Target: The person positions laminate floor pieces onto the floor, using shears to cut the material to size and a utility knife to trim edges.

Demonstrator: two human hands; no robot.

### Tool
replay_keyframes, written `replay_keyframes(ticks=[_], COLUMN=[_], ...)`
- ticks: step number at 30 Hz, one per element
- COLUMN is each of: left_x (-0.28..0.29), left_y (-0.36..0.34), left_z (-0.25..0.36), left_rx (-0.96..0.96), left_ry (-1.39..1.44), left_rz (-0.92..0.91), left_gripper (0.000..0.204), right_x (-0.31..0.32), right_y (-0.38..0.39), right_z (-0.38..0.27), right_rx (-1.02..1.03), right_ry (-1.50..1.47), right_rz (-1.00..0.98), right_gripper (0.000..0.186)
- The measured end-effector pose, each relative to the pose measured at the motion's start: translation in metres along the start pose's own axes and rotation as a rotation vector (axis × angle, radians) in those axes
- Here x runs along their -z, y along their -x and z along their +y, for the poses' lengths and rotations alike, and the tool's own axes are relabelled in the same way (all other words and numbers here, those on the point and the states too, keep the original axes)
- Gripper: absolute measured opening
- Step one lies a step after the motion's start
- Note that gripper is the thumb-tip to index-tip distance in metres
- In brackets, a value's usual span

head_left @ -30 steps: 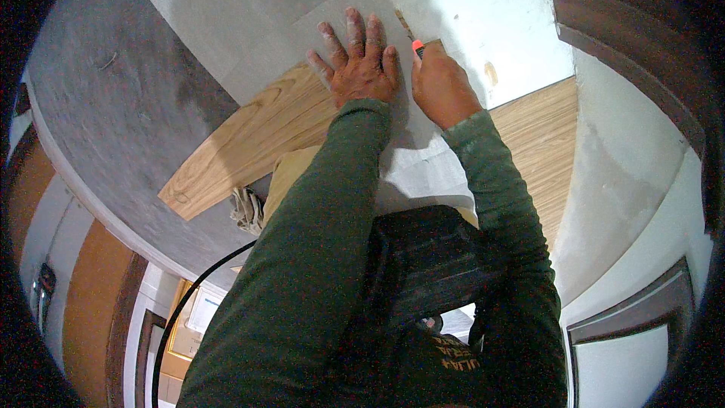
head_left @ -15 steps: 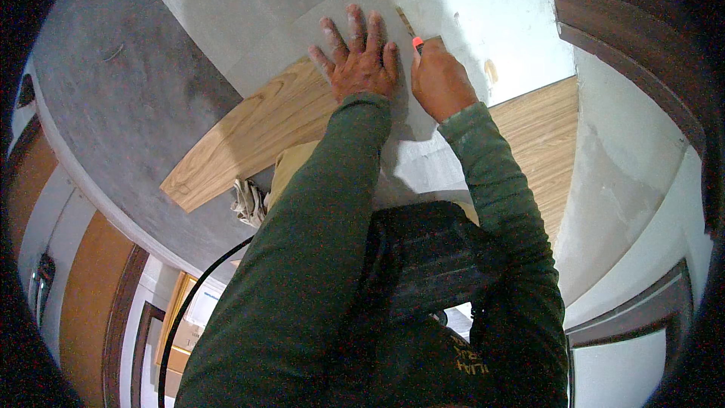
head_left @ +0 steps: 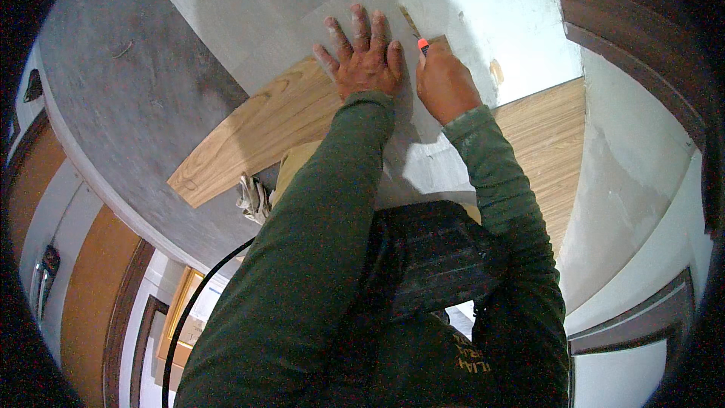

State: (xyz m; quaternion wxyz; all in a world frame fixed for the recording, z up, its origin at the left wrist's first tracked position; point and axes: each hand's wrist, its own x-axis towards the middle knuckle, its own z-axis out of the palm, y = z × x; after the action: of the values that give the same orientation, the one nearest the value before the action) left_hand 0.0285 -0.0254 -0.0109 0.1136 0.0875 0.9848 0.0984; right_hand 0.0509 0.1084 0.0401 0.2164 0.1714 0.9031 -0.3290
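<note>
Fingers (head_left: pixel 360 26) of your left hand (head_left: pixel 368 73) are lying spread over flat grey sheeting (head_left: pixel 313 15); your right fist (head_left: pixel 445 85) is gripping a slim orange-and-black tool (head_left: pixel 423 46).

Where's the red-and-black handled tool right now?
In the head view, the tool is gripped in the right hand, above centre, just right of the spread left hand.

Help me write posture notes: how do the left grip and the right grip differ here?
The left grip is open, palm down with fingers spread; the right grip is curled around a slim tool with red-orange on it. Pale dust marks show on the left grip's fingers; the right grip's are mostly hidden. Both are bare and emerge from green sleeves.
</note>
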Motion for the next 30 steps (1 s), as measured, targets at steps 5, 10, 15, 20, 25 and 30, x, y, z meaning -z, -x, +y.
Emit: replay_keyframes(ticks=[5, 10, 15, 20, 25, 30], left_x=[-0.001, 0.003, 0.004, 0.005, 0.006, 0.006], left_y=[0.0, -0.001, -0.001, 0.0, 0.001, 0.001], left_z=[0.0, 0.001, 0.001, 0.001, 0.003, 0.003], left_rx=[-0.004, -0.012, -0.014, -0.002, 0.003, 0.004], left_ry=[-0.009, 0.005, 0.011, -0.022, -0.03, -0.012], left_rz=[0.033, 0.047, 0.044, 0.007, 0.008, 0.023], left_gripper=[0.057, 0.057, 0.057, 0.058, 0.058, 0.057], right_x=[0.006, 0.003, -0.001, 0.0, 0.006, 0.006], right_y=[0.006, 0.008, 0.007, 0.01, 0.011, 0.014], right_z=[-0.001, 0.004, 0.006, 0.007, 0.003, 0.002], right_rx=[-0.021, 0.029, 0.009, 0.045, 0.04, 0.006], right_ry=[-0.031, 0.002, 0.053, 0.034, 0.032, -0.049], right_rz=[-0.013, 0.005, -0.021, 0.006, -0.033, 0.027], right_gripper=[0.02, 0.021, 0.022, 0.022, 0.022, 0.022])
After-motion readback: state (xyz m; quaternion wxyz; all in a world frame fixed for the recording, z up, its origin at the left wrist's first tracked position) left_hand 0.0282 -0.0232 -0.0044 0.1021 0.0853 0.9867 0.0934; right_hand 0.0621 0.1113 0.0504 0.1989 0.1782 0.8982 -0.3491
